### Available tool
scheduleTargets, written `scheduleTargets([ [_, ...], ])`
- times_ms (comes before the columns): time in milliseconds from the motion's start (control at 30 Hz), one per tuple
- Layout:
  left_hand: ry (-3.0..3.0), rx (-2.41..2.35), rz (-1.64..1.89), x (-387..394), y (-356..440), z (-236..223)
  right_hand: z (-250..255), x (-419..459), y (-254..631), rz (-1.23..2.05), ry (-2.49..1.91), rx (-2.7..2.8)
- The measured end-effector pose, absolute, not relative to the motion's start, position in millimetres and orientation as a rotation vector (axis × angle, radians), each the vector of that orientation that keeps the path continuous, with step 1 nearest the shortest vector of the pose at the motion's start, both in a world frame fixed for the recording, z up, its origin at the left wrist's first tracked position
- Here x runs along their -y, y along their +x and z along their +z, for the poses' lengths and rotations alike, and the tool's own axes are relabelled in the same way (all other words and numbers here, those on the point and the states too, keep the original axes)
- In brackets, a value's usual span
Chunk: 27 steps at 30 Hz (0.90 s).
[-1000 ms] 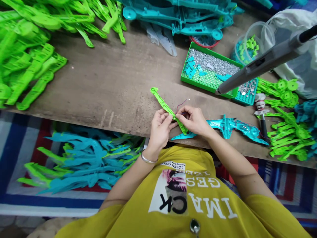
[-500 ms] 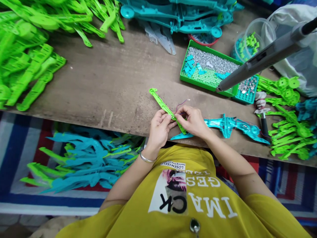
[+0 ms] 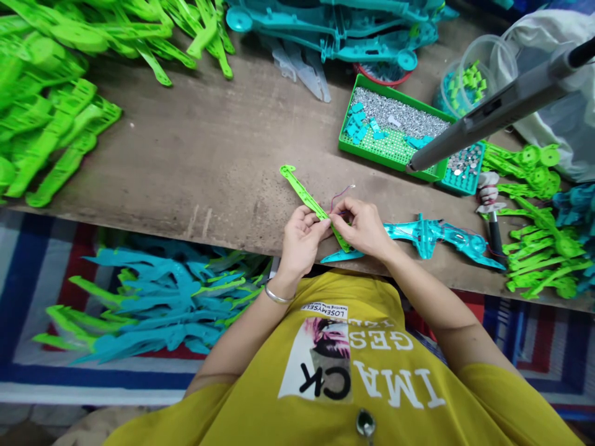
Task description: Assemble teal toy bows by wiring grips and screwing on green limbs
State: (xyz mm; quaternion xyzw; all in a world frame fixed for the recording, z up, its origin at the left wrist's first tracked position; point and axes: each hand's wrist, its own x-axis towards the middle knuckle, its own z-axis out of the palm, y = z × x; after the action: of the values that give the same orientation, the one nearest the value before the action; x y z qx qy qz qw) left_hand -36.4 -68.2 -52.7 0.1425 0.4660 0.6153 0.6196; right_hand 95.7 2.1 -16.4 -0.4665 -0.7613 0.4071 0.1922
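Observation:
My left hand (image 3: 301,238) is closed on a long, narrow bright-green plastic part (image 3: 300,189), with the thumb near its middle. My right hand (image 3: 365,228) pinches at the same part from the other side, where a thin purple wire (image 3: 335,197) comes out by the fingertips. The wire's loose end sticks up behind that hand; its path inside the fingers is hidden. Under and beside the hands, a long teal plastic piece (image 3: 424,236) with wires along it lies at the table's front edge, partly covered by my right hand.
Green parts (image 3: 60,130) are heaped at the left, teal frames (image 3: 288,28) at the back. A green basket (image 3: 372,152) holds small screws and teal pieces. A grey electric screwdriver (image 3: 483,108) hangs over it. More green parts (image 3: 543,248) lie right. Assembled pieces (image 3: 162,297) rest below the table.
Both hands stay at nearly the same place on the green part. My left thumb has shifted slightly along it toward the right fingertips.

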Motion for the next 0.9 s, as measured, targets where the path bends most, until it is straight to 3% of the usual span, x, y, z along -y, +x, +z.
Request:
scheduleTargets([
  [600,0.325,-1.032,1.371,70,-40,-49,-11,10,108,1.011,-1.229,2.251],
  [900,0.322,-1.044,1.395,69,-39,-53,-1,15,101,0.94,-1.434,2.323],
])
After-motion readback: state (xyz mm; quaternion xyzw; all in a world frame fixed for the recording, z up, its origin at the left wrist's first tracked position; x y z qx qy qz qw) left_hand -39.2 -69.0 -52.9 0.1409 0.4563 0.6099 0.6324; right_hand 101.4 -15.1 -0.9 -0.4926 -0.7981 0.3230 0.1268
